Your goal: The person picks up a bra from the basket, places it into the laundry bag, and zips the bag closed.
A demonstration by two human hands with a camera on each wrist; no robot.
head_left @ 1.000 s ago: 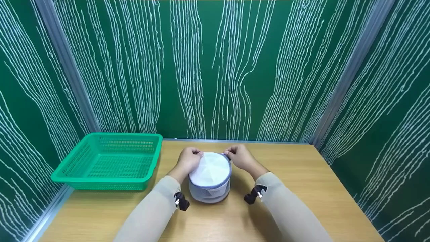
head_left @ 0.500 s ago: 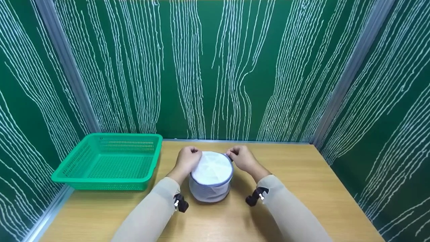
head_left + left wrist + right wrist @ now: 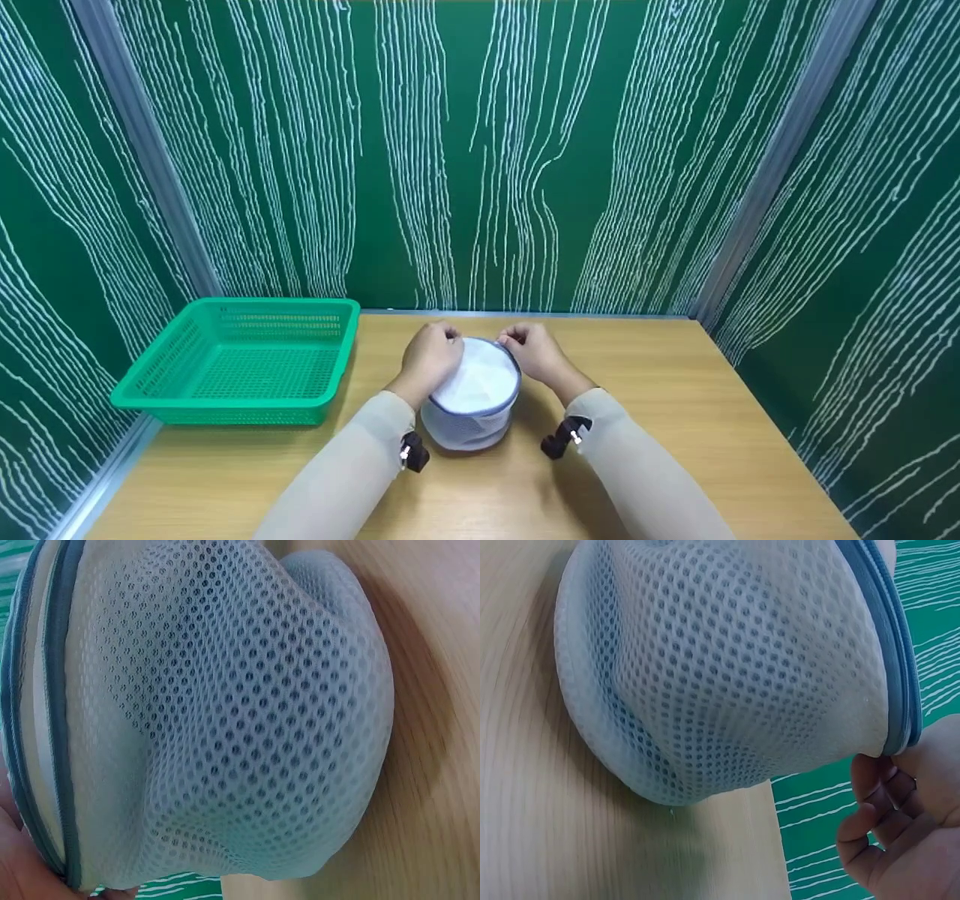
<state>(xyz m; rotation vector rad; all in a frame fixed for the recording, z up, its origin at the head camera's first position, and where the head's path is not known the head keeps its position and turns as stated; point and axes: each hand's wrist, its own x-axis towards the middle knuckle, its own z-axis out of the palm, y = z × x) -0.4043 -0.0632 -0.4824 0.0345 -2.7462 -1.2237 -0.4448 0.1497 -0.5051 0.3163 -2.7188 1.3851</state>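
A cylindrical white mesh laundry bag [image 3: 469, 431] stands on the table, its round white lid [image 3: 478, 381] edged by a blue-grey zipper band. Honeycomb mesh fills most of the left wrist view, where a narrow gap shows between the two blue bands [image 3: 56, 712]. My left hand [image 3: 433, 358] pinches the lid's far left edge, its fingertips partly hidden. On the far right of the rim, my right hand [image 3: 536, 354] pinches the zipper band between thumb and forefinger. In the right wrist view the other fingers of that right hand [image 3: 911, 821] are curled below the rim.
A green plastic basket [image 3: 326, 403] with perforated walls stands on the left of the wooden table [image 3: 645, 420]. Green panels [image 3: 465, 150] with white wavy lines rise behind and at both sides, with grey metal posts [image 3: 780, 157] at the corners.
My left hand has shifted right along the rim, further over the lid. The right hand stays near the same spot on the band. The bag stays in place.
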